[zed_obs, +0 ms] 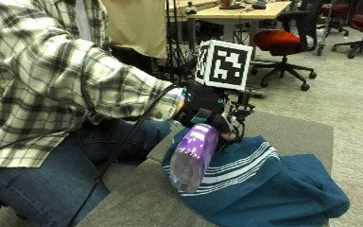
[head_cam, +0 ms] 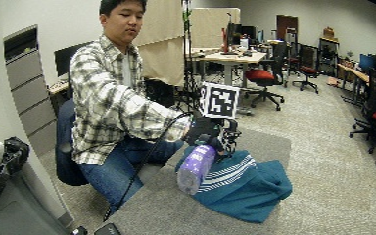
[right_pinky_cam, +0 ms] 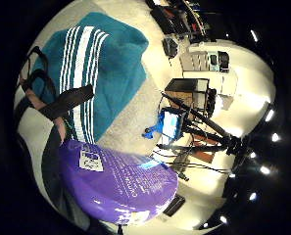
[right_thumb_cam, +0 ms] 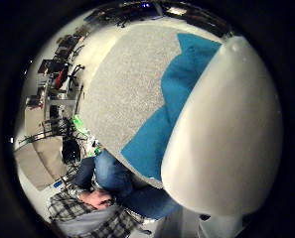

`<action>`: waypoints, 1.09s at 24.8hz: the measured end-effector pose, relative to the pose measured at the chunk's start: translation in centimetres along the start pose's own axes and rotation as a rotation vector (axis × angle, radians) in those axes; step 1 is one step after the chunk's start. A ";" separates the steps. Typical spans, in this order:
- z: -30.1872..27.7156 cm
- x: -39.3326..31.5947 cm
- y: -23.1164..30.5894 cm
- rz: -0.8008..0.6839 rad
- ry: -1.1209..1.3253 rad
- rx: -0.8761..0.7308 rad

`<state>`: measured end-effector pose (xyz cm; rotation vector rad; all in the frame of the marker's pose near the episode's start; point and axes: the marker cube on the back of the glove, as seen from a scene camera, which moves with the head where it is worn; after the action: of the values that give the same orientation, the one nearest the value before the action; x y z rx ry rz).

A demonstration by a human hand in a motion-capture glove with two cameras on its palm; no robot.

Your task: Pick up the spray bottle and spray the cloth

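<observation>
The black-gloved right hand (zed_obs: 202,112) is curled round the neck of a glossy purple plastic spray bottle (zed_obs: 193,158), holding it tilted in the air just above a rumpled teal cloth with white stripes (zed_obs: 266,187). The cloth lies on the grey carpeted tabletop (zed_obs: 137,201). The bottle carries a small white label (right_pinky_cam: 90,160) and lines of pale print, too small to read, and its white spray head (right_thumb_cam: 226,134) sits close against the palm.

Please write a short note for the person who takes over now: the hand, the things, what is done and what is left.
Right hand: grips the purple spray bottle near its top; the bottle hangs tilted above the table.
Cloth: teal with white stripes, lies bunched on the table beside and under the bottle.
Done: bottle picked up.
Left: aim at the cloth and spray. The pictures show no spray yet.
</observation>
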<state>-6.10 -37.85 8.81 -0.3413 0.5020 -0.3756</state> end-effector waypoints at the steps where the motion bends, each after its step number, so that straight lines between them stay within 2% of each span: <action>1: 0.1 -0.2 0.0 -0.004 0.002 -0.002; 7: -0.5 -0.5 -0.1 0.000 -0.058 0.039; 27: -7.9 -0.3 1.4 0.032 -0.691 0.471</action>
<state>-10.14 -38.31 1.84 0.0079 -0.2599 -0.3092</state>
